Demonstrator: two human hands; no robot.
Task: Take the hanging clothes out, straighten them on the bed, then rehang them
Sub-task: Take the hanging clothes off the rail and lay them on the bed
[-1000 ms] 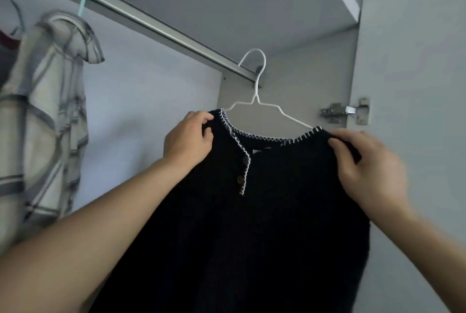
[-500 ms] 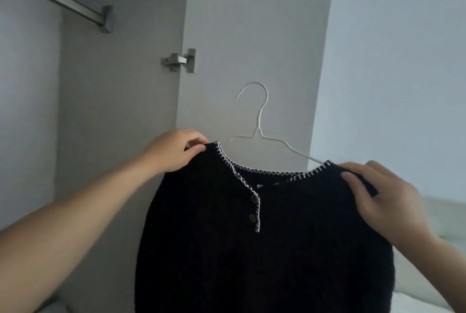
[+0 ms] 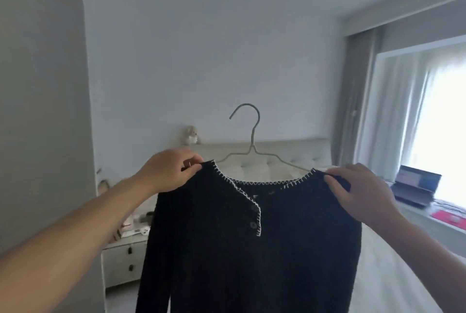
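1. In front of the bed (image 3: 393,269), a black knit cardigan (image 3: 252,249) with white stitched trim hangs in the air on a pale wire hanger (image 3: 252,136), held up by both hands.
2. The left hand (image 3: 169,171) pinches the cardigan's left shoulder, fingers curled round the fabric at the neckline's end.
3. The right hand (image 3: 363,191) grips the other shoulder, thumb on the front and fingers folded over the top edge.
4. The hanger's hook stands free above the neckline, caught on nothing.
5. The cardigan hides most of the bed; only a strip of pale cover shows at its right, and the tufted headboard (image 3: 290,151) shows above the collar.
6. A small plush toy (image 3: 191,135) sits on the headboard's left end.
7. A white nightstand (image 3: 121,259) with drawers stands left of the bed, small items cluttered on top.
8. At the right, a laptop (image 3: 416,185) stands open on the window ledge (image 3: 428,222), near grey curtains (image 3: 358,95) and a bright window.
9. A grey panel (image 3: 42,110) fills the left edge.
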